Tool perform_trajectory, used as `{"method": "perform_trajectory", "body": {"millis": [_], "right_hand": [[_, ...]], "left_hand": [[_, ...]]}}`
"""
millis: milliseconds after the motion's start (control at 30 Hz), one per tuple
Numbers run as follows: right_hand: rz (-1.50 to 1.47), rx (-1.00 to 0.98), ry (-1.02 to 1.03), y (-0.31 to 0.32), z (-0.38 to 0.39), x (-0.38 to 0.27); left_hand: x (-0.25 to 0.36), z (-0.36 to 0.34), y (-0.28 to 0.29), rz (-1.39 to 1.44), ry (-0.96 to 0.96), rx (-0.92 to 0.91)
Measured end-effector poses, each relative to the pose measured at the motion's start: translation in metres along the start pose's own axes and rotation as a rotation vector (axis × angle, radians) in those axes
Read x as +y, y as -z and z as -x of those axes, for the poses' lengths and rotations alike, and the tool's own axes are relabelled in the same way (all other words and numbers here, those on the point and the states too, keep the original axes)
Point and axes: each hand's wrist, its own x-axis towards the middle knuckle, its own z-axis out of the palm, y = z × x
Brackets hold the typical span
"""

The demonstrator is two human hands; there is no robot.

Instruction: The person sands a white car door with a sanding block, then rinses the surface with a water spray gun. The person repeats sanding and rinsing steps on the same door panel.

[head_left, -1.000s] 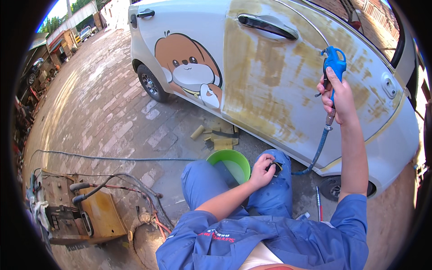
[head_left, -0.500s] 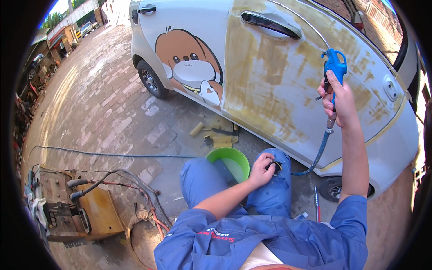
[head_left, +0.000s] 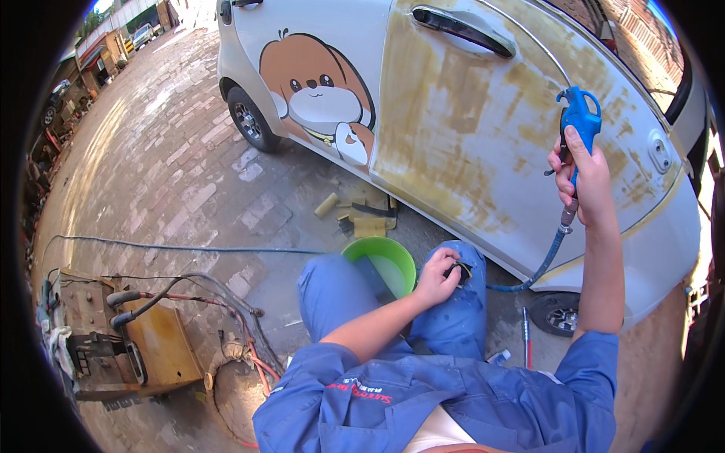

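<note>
My right hand (head_left: 585, 174) is closed round a blue air blow gun (head_left: 584, 115), raised in front of the white car door (head_left: 453, 136) smeared with yellowish-brown patches. Its long thin nozzle curves up and left above the black door handle (head_left: 461, 30); a blue hose (head_left: 547, 260) hangs from its grip. My left hand (head_left: 436, 278) rests on my right knee, fingers curled on a small black pad or block (head_left: 461, 271), partly hidden. Beside that knee is a green bucket (head_left: 404, 264) of cloudy liquid. A cartoon dog decal (head_left: 313, 98) covers the other door.
Yellowish pads and scraps (head_left: 369, 225) lie under the car. A red-and-silver rod tool (head_left: 527, 340) is by the front wheel (head_left: 559, 313). At lower left sits a worn metal machine (head_left: 162, 343) with cables and hoses; a thin hose (head_left: 189, 248) crosses the brick paving.
My right hand and the blow gun have moved rightward and slightly down relative to my body and the door. The scene has shifted slightly upward in view. My left hand stays on the knee.
</note>
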Motion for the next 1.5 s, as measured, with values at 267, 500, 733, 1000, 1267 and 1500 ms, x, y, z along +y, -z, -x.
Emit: {"method": "perform_trajectory", "body": {"millis": [267, 500, 733, 1000, 1267, 1500], "right_hand": [[0.074, 0.026, -0.006, 0.013, 0.013, -0.004], [0.116, 0.024, -0.01, 0.024, 0.016, -0.009], [0.155, 0.025, -0.04, 0.03, 0.01, -0.015], [0.163, 0.029, -0.041, 0.028, 0.012, -0.015], [0.168, 0.011, -0.048, 0.021, 0.014, -0.016], [0.154, -0.007, -0.031, 0.016, 0.014, -0.016]], "left_hand": [[0.0, -0.001, 0.001, -0.009, -0.03, -0.004], [0.0, 0.0, 0.0, 0.004, -0.023, 0.005], [0.002, 0.0, 0.0, 0.002, -0.013, 0.002], [0.004, -0.002, 0.002, 0.017, -0.017, 0.006], [0.007, -0.002, 0.003, 0.015, -0.011, 0.0], [0.007, -0.001, 0.003, 0.021, -0.009, -0.004]]}}
